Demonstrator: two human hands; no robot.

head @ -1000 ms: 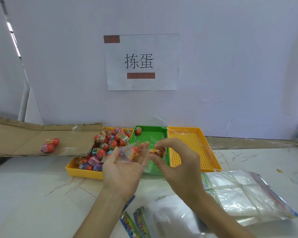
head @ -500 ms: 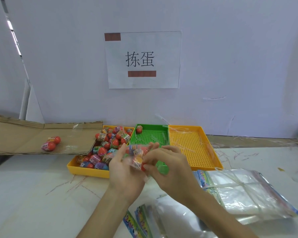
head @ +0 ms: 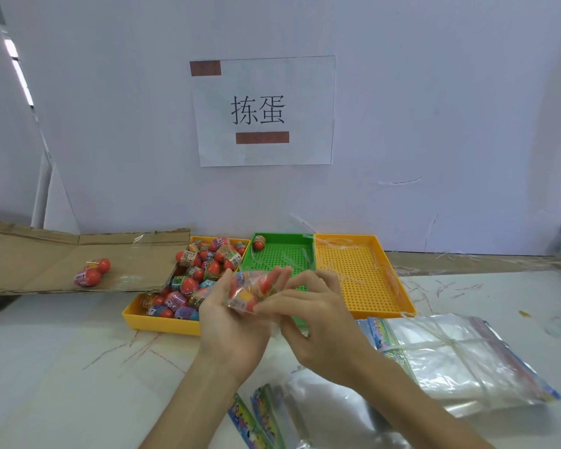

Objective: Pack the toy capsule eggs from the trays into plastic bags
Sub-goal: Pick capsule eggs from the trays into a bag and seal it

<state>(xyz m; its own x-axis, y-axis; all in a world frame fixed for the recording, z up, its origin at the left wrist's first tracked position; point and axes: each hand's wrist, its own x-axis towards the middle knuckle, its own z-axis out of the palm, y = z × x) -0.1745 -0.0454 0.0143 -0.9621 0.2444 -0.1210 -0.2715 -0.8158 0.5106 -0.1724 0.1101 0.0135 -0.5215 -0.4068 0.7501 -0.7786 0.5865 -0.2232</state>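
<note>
On the far left, a cardboard sheet (head: pixel 46 264) carries one packed pair of eggs (head: pixel 91 272) in clear film, the only finished pack in view. Right of it, the left yellow tray (head: pixel 162 324) holds a heap of loose capsule eggs (head: pixel 201 270), so most of the job appears to be left.

In the middle, above the near edge of the trays, the left hand (head: pixel 234 322) lies palm up with fairly straight fingers, cradling a small clear bag (head: pixel 250 291) with a few eggs inside. The right hand (head: pixel 318 322) pinches that bag's near edge between thumb and fingers, probably closing it.

Behind the hands, the green tray (head: pixel 285 251) holds a single egg (head: pixel 258 242) in its far left corner. The right yellow tray (head: pixel 363 277) shows only film scraps. A tied stack of unused bags (head: pixel 460 358) waits near right.
</note>
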